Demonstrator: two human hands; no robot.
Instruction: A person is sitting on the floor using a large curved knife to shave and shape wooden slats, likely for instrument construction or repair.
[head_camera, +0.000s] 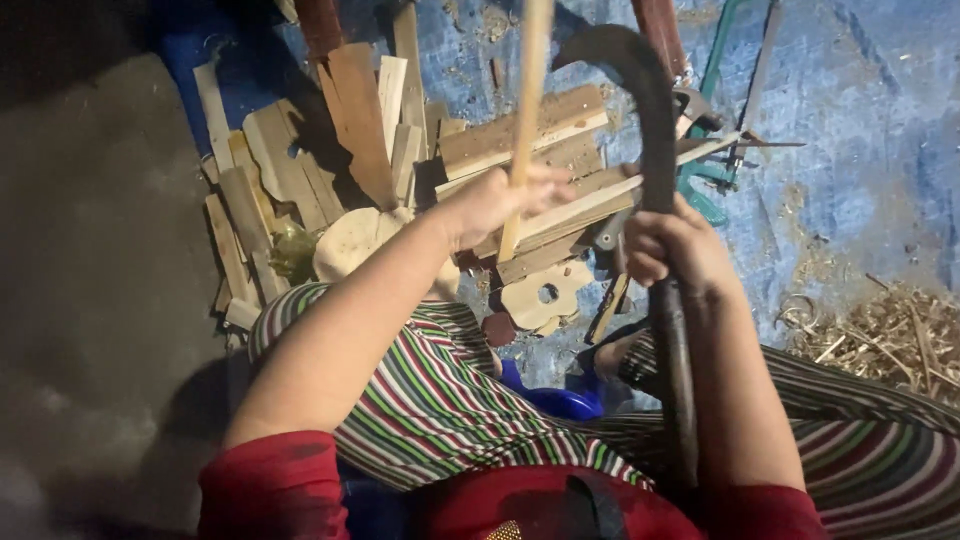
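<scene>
Wooden stick (527, 110) is standing toward twelve o'clock, gripped by left hand (490, 205); right hand (672, 250) at three o'clock is clutching a curved blade (650, 130).

floor: a bare grey stretch (90, 300) fills the left side, dim and dusty.
tarp: a blue sheet (860, 120) spread on the floor covers the middle and right, scuffed and strewn with sawdust.
wood offcuts: a heap of flat boards and slats (300, 170) lies across the tarp's left part, overlapping, some spilling onto the grey floor.
cut-out piece: a pale lobed wooden shape with a round hole (545, 295) lies at the heap's near edge.
shavings: a pile of curled wood shavings (880, 335) sits on the tarp at the right.
tools: green-handled metal tools (715, 175) lie beside the boards.
</scene>
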